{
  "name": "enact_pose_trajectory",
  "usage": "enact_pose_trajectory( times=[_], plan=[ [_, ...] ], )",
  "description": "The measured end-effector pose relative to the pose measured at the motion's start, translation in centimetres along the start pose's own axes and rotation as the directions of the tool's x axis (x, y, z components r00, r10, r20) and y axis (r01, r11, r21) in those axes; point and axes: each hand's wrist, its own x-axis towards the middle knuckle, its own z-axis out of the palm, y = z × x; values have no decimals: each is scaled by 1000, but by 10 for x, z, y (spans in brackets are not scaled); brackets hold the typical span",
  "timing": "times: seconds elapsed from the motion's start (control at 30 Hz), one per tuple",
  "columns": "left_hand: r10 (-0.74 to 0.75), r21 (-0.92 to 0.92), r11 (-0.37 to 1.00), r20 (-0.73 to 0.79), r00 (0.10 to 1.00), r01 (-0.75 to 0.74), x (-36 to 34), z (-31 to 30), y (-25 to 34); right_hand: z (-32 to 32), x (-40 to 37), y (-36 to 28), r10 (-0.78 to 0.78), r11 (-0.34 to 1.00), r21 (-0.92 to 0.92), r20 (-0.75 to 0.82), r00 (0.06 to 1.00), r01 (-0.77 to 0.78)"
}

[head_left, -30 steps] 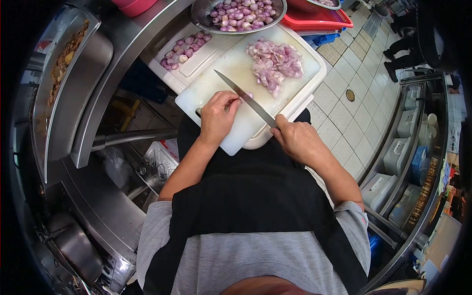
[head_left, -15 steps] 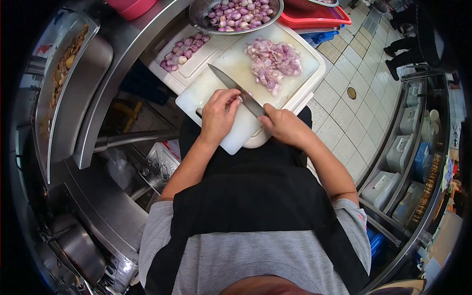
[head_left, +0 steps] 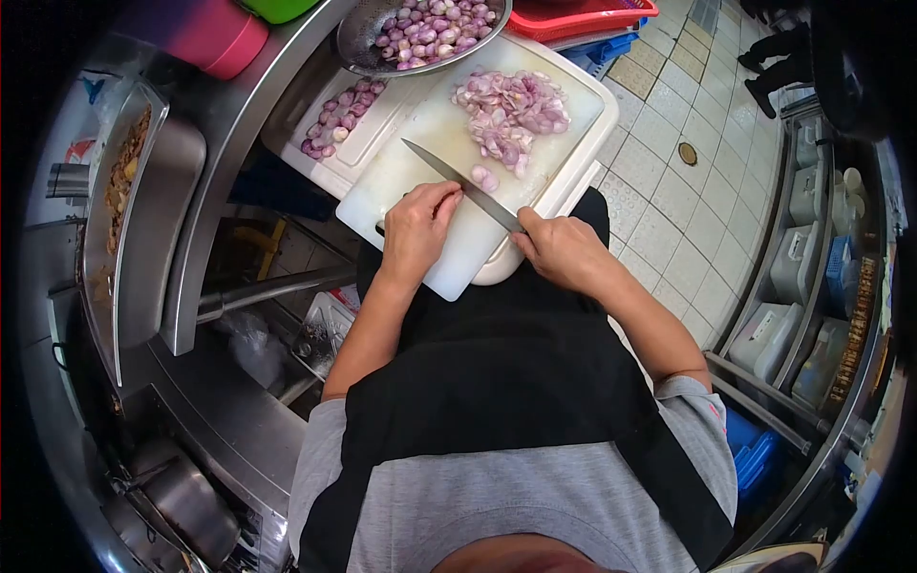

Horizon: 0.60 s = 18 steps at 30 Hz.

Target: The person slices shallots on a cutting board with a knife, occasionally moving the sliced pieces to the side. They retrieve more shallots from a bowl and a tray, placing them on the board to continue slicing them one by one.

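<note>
My right hand (head_left: 564, 250) is closed round the handle of a kitchen knife (head_left: 435, 166), whose long blade points up and left over the white cutting board (head_left: 382, 181). My left hand (head_left: 415, 227) is closed, its fingertips pinched together against the near side of the blade. The shallot under those fingertips is almost wholly hidden. Just beyond the blade lie a few fresh shallot slices (head_left: 484, 178). Farther up the board spreads a loose pile of sliced shallots (head_left: 516, 110). Whole peeled shallots (head_left: 342, 119) sit in the recess of the cream-coloured lid at the left.
A metal colander (head_left: 358, 43) full of peeled shallots stands at the board's far edge. Behind it is a red tray (head_left: 583, 17). A steel counter (head_left: 224, 143) curves along the left, with a pink container (head_left: 229, 48) on it. Another person's legs (head_left: 774, 67) show at upper right.
More cut shallot now lies beyond the blade, where only a small bit showed before. My left fingertips have closed in over the shallot. The whole view has shifted slightly.
</note>
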Motion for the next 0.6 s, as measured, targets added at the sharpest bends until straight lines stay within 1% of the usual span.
enact_pose_trajectory(
  times=[0.1,0.17,0.23,0.37,0.43,0.57,0.6],
  plan=[
    [19,-3,1000,49,999,-19,-2,-5,0,2,3,-1,-24,1000,6,-41,999,24],
    [70,22,997,22,997,-71,-3,-4,0,2,3,-1,-44,999,0,-61,997,44],
    [68,18,998,17,998,-68,-4,-1,0,2,2,-1,-83,996,-43,-84,993,80],
    [80,18,997,-2,997,-80,-5,-1,-2,-15,-14,-3,-103,992,-77,-84,991,97],
    [89,18,996,-12,996,-89,-5,0,-2,-24,-20,-5,-95,990,-103,-30,995,92],
    [102,17,995,-34,994,-101,-4,2,-4,-16,-12,-4,-94,991,-95,-15,995,92],
    [100,19,995,-36,994,-99,-4,2,-3,-7,-4,-2,-111,991,-78,-34,993,108]
  ],
)
